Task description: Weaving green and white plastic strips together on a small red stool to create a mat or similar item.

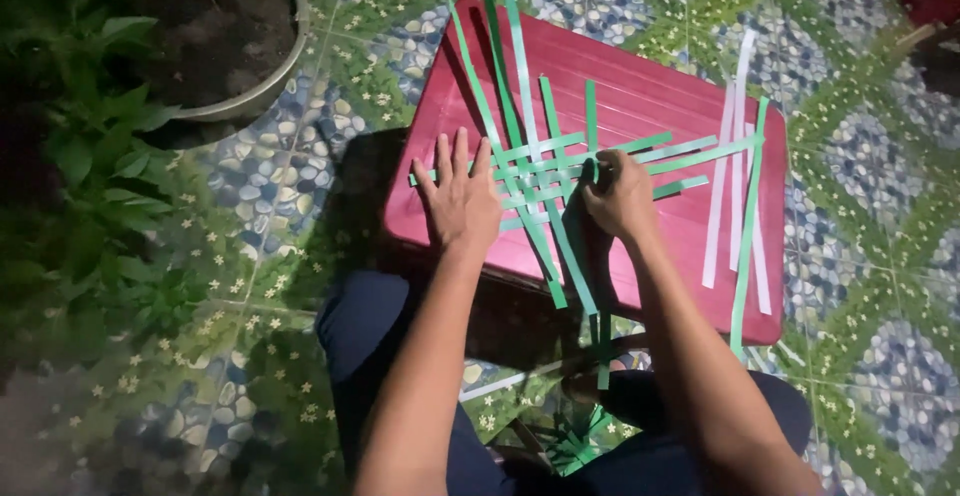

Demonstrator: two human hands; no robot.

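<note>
The left hand [458, 196] lies flat, fingers spread, palm down on the left edge of the woven strips [545, 171], pinning them to the red board [640, 86]; it grips nothing. The right hand [620, 196] is curled, fingertips pinching a green strip at the centre of the weave, just right of the left hand.

Progress, judged from the layout: a small interlaced patch exists between the two hands, with several upright strips crossed by several horizontal ones. Long free ends extend above, below and to the right of the hands, so most of each strip's length is unwoven.

A loose bundle of white and green strips [742, 176] lies right of the right hand, unused. A metal basin [262, 96] with soil sits well left of the left hand, beside leafy plants [95, 146].
</note>
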